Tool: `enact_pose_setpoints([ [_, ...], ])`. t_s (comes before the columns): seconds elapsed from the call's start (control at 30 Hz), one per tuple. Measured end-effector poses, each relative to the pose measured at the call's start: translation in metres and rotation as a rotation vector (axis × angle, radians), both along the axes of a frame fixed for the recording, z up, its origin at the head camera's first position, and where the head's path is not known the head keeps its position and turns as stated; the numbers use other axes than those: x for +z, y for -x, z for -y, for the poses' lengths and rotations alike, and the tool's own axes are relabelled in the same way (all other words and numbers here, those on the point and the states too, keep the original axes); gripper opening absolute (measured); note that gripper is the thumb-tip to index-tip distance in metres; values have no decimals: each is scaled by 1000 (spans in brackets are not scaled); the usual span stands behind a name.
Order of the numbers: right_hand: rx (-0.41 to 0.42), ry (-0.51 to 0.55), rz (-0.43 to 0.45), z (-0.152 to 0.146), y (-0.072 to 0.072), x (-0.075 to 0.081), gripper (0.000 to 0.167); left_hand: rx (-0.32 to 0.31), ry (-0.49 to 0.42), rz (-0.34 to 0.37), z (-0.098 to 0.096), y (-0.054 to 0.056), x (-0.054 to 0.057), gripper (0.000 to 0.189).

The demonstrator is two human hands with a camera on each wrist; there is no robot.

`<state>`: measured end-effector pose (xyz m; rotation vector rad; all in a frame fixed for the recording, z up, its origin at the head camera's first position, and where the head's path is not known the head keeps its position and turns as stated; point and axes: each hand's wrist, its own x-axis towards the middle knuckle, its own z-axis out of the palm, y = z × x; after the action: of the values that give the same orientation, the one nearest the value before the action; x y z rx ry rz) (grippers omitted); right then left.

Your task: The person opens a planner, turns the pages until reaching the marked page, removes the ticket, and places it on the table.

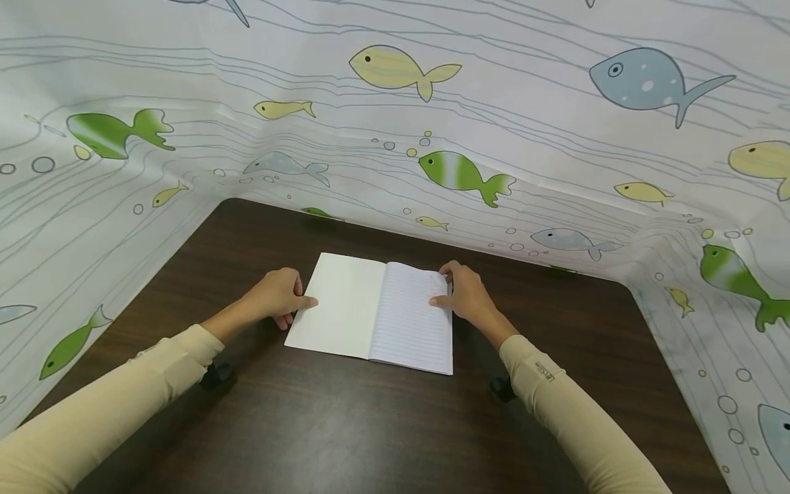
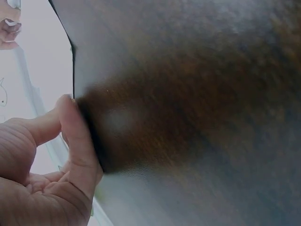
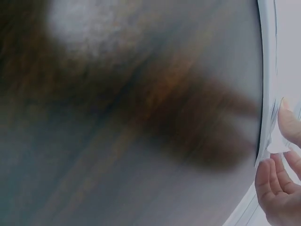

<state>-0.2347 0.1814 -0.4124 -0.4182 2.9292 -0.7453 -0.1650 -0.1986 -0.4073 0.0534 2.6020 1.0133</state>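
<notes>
An open notebook (image 1: pixel 342 309) lies on the dark wooden table, its left side plain and off-white, its right page (image 1: pixel 412 322) ruled with lines. At the left edge my left hand (image 1: pixel 280 295) pinches the cover, thumb on top and fingers beneath. In the left wrist view that hand (image 2: pixel 70 150) grips the notebook's edge. My right hand (image 1: pixel 465 295) holds the upper right edge, its thumb on the lined page. The right wrist view shows the hand (image 3: pixel 280 183) with a bent sheet corner (image 3: pixel 276 145) between thumb and fingers.
The dark brown table (image 1: pixel 308 425) extends around the notebook. A white sheet printed with fish (image 1: pixel 382 144) stands along the back and both sides. Small black objects sit under each forearm, near the left sleeve (image 1: pixel 217 376) and right sleeve (image 1: pixel 503 389).
</notes>
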Motion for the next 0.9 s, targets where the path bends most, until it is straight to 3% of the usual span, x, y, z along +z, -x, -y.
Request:
enact_pose_setpoints([
  [0.27,-39,45,51,-2,5,-5,78,41,-47,13,0,3,-2,31],
  [0.63,-176,139,120,-6,22,0,46,98,-133,46,3,12,-5,32],
  [0.9,-226,179,120,-1,31,0,33,104,-123,60,-1,16,-3,37],
])
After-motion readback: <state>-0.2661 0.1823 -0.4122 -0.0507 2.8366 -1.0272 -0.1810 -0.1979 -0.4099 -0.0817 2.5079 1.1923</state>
